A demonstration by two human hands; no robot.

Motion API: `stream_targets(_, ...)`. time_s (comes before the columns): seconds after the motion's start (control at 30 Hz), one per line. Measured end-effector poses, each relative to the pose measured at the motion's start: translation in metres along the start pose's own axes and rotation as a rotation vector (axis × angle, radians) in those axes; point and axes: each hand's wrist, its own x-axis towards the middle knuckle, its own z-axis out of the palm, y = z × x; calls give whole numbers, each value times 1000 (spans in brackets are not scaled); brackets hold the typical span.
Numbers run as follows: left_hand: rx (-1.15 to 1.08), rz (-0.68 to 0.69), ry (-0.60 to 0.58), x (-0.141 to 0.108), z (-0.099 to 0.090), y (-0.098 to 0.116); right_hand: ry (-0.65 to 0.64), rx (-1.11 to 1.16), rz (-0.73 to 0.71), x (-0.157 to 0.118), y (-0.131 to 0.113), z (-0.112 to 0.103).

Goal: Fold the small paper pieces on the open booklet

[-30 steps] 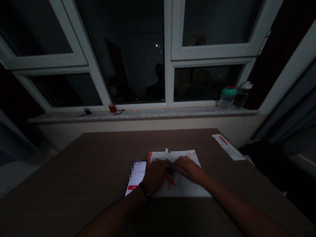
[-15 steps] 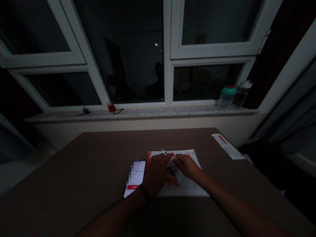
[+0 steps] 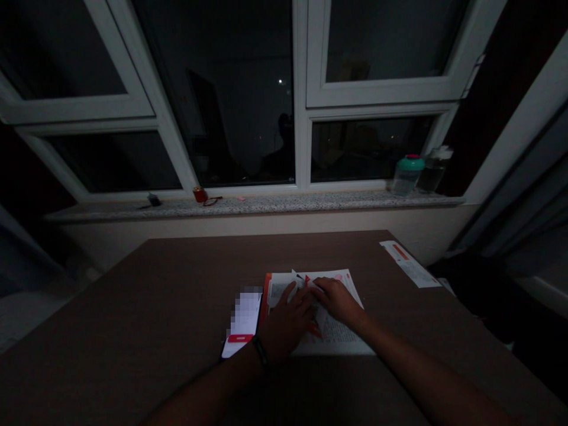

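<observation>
Spreading wider since the earlier frame: left hand (image 3: 287, 322), fingers (image 3: 290, 294) fanning out and pressing on a folded paper sheet (image 3: 314, 329), lying on an open booklet (image 3: 337, 334). Right hand (image 3: 338, 300) bearing down from the right, fingers held together, any pinch not discernible. Sheet handling as light, soft, easily creased; taking hold best along the folded edge. Phone (image 3: 242, 319) resting just beside left hand.
</observation>
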Motion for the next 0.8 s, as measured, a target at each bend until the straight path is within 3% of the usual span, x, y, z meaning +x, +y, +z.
stream_targets(0.2, 31, 23, -62, 0, 5, -1, -1, 2, -27, 1, -1, 1)
stream_targets(0.4, -14, -3, -48, -1, 10, -6, 20, 5, -80, -4, 0, -1)
stream_targets(0.8, 6, 29, -66, -1, 7, -7, 47, -272, -21, -10, 0, -8)
